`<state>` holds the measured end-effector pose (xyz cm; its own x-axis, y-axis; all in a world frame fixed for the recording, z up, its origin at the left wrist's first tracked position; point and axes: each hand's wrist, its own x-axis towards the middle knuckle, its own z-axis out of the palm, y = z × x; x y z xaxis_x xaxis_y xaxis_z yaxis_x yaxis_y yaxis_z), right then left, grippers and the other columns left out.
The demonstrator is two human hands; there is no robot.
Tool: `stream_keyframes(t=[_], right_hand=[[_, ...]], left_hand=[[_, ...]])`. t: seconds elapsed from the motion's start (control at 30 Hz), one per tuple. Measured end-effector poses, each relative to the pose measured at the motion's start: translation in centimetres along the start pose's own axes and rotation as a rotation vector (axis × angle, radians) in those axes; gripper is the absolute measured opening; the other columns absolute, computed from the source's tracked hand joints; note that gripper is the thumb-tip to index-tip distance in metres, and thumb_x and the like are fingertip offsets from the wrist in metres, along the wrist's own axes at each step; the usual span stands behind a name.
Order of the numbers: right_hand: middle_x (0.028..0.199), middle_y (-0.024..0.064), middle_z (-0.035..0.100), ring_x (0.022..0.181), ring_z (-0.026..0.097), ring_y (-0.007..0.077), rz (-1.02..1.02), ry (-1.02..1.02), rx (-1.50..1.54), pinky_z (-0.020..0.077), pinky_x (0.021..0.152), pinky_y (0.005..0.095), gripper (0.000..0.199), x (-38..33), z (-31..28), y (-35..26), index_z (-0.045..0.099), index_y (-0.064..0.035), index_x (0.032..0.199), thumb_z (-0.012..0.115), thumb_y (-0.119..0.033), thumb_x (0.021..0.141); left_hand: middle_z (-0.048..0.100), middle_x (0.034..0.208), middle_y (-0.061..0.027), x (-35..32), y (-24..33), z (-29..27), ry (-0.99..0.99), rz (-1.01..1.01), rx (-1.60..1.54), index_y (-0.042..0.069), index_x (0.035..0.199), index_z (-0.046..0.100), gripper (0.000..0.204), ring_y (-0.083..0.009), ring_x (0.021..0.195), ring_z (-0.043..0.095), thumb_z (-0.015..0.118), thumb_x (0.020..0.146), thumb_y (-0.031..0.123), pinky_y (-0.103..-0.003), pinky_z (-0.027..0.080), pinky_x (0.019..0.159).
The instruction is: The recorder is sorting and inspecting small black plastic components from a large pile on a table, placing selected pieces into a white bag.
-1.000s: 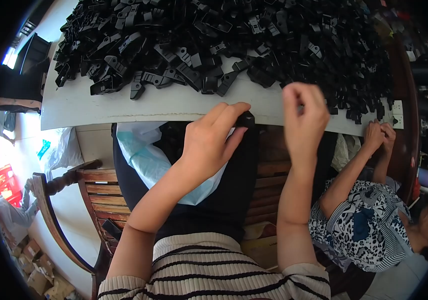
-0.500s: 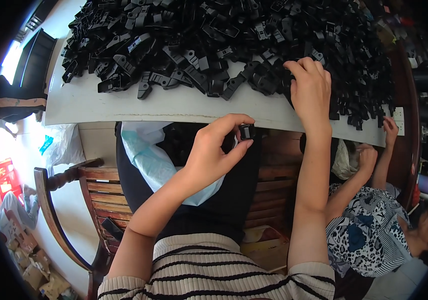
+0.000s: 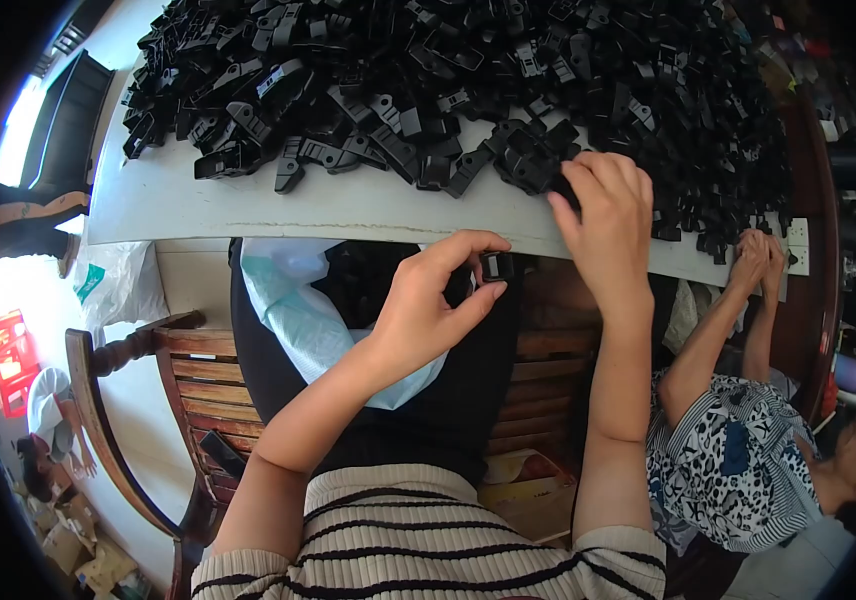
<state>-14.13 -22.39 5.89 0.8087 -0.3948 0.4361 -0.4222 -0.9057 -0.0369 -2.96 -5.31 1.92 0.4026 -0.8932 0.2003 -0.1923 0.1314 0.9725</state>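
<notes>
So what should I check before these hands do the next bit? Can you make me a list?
1. Left hand has a small black piece between thumb and fingers: ok.
2. Right hand is at the near edge of the pile of black parts: ok.
3. Right hand has a firm hold on a part: cannot tell, the fingers hide it.
4. Pale blue bag is below the edge of the table: ok.
5. Co-worker's hands are apart from both these hands: ok.

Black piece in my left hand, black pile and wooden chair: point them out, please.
Black piece [image 3: 497, 266], head view: its exposed end.
Black pile [image 3: 423, 85], head view: parts near its middle.
Wooden chair [image 3: 212, 389], head view: one slat.
</notes>
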Motion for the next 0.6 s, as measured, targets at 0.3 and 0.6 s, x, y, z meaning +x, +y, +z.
stream_keyframes(t=[0.3, 0.6], right_hand=[[0.088, 0.0063, 0.06, 0.084, 0.057, 0.0233, -0.023, -0.006, 0.004, 0.0454, 0.08, 0.0361, 0.023, 0.7, 2.2, -2.1, 0.064, -0.0041, 0.096, 0.06, 0.002, 0.075], [0.106, 0.0103, 0.063, 0.082, 0.062, 0.0187, 0.231, 0.122, 0.597, 0.0507, 0.066, 0.0254, 0.047, -2.4, 0.0, -4.7, 0.063, -0.0083, 0.122, 0.058, 0.01, 0.079]], left_hand=[[0.061, 0.084, -0.0079, -0.4, 0.1, -0.1, -0.028, -0.079, -0.003, 0.004, 0.112, 0.061, 0.034, -0.0146, 0.072, 0.058, 0.068, 0.079, 0.002, -0.026, 0.047, 0.059], [0.064, 0.092, -0.0109, -0.8, -0.9, -0.4, 0.105, -0.103, -0.114, 0.002, 0.112, 0.062, 0.036, -0.0194, 0.081, 0.061, 0.069, 0.076, 0.0, -0.03, 0.049, 0.076]])
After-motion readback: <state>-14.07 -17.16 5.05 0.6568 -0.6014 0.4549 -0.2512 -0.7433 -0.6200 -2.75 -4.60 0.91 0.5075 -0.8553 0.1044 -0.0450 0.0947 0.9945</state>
